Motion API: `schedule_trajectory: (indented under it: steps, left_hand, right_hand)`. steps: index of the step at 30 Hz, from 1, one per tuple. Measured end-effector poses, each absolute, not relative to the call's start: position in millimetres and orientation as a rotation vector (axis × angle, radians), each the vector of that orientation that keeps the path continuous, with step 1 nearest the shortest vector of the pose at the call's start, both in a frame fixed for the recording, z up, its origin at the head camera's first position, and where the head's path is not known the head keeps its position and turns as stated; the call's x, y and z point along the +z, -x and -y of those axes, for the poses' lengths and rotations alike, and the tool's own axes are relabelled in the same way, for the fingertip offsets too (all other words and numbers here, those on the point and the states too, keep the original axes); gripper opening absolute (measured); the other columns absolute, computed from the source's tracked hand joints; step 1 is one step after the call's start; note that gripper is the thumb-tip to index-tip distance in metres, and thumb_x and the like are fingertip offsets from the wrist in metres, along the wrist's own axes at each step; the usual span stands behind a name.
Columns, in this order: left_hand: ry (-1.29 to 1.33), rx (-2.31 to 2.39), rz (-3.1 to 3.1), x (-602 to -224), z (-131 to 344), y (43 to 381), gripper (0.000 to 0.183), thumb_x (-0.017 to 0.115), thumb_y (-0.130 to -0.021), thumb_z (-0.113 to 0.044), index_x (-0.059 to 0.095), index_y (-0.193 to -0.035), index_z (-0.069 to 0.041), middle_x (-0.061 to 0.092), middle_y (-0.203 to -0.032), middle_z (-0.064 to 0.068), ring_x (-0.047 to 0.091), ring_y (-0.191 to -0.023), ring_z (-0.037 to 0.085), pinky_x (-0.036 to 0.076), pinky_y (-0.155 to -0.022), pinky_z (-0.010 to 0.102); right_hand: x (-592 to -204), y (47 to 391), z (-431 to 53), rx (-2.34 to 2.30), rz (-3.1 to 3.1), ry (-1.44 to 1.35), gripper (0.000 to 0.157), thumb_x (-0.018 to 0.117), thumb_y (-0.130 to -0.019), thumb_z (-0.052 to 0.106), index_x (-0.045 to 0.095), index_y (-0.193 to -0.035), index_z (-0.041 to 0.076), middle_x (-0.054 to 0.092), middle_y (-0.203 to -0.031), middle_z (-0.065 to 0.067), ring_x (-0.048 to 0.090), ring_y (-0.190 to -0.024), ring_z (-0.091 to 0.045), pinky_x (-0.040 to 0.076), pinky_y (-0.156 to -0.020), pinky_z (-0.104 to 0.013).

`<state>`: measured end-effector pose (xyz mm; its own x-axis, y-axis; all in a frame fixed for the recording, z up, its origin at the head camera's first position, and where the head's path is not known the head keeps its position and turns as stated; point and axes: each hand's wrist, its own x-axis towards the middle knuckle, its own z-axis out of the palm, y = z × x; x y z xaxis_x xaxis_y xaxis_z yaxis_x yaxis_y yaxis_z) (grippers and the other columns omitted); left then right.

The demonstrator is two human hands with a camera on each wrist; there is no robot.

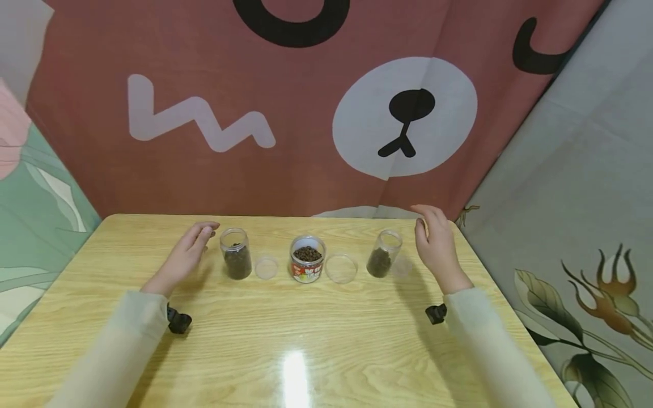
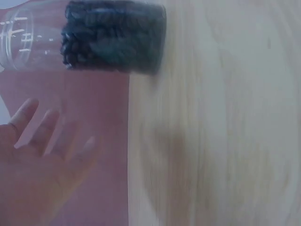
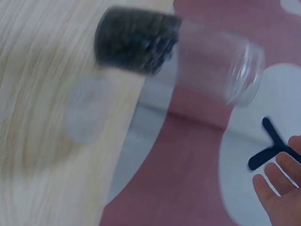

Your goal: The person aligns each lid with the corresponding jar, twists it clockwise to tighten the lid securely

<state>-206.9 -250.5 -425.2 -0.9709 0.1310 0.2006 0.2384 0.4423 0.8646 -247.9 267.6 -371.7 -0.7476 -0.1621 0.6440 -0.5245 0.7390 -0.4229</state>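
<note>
Clear jars, two, uncapped, upright on the table: left jar (image 1: 236, 262), right jar (image 1: 384, 253).

Going by size from my remote feed: biggest is the reddish-brown backdrop cloth (image 1: 301, 181) with a cartoon bear face, behind the table's far edge. Next, the wood-grain table (image 1: 240, 357), glare spot at the near side. Grey flower-print cloth (image 1: 561, 181) hangs on the right, green-and-pink patterned cloth (image 1: 46, 221) on the left.

Two pale sleeves, left sleeve (image 1: 117, 345) and right sleeve (image 1: 490, 340), reach in from the near edge. Left hand (image 1: 186, 252) sits just beside the left jar, outer side, apart from it; I read its grip as spread, fingers loose. Right hand (image 1: 436, 243) is raised near the right jar, outer side, with a gap; its grip is spread too, fingers slightly bent.

Both jars hold dark grains; I see the left one filled higher. Between them stands the printed tub (image 1: 307, 274), uncapped, brown pellets (image 1: 308, 254) inside.

Lids last: larger clear lid (image 1: 342, 268) flat between tub and right jar, smaller clear lid (image 1: 266, 267) between left jar and tub, whitish lid (image 3: 88, 108) by the right jar's base, blurred in my right wrist view.
</note>
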Motion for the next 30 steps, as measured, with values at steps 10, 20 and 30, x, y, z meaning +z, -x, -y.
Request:
schedule_trajectory:
  steps: [10,20,30]
  left_hand:
    - [0.45,-1.809,2.476,-426,236,202,0.065,0.013,-0.113,-0.04,0.026,-0.153,0.01,0.027,-0.155,0.032,0.029,-0.143,0.052,0.032,-0.11,0.066]
    - [0.51,-1.853,2.541,-434,236,197,0.06,0.041,-0.112,-0.029,0.015,-0.159,-0.002,0.028,-0.158,0.028,0.026,-0.144,0.05,0.028,-0.112,0.07]
    - [0.44,-1.879,2.634,-438,237,194,0.081,0.069,-0.099,-0.023,0.019,-0.162,-0.015,0.029,-0.16,0.023,0.021,-0.147,0.051,0.026,-0.114,0.069]
  right_hand:
    - [-367,231,-215,0.777,2.172,-0.794,0.029,0.057,-0.098,-0.001,0.063,-0.126,-0.005,0.059,-0.127,-0.025,0.056,-0.117,-0.042,0.047,-0.097,-0.058]
    - [-369,215,-173,0.745,2.145,-0.953,0.035,0.069,-0.093,0.002,0.063,-0.126,-0.004,0.06,-0.123,-0.021,0.061,-0.111,-0.036,0.056,-0.087,-0.048]
    - [-386,204,-128,0.818,2.2,-1.062,0.047,0.078,-0.087,0.003,0.061,-0.13,-0.001,0.059,-0.126,-0.016,0.062,-0.11,-0.028,0.057,-0.089,-0.035]
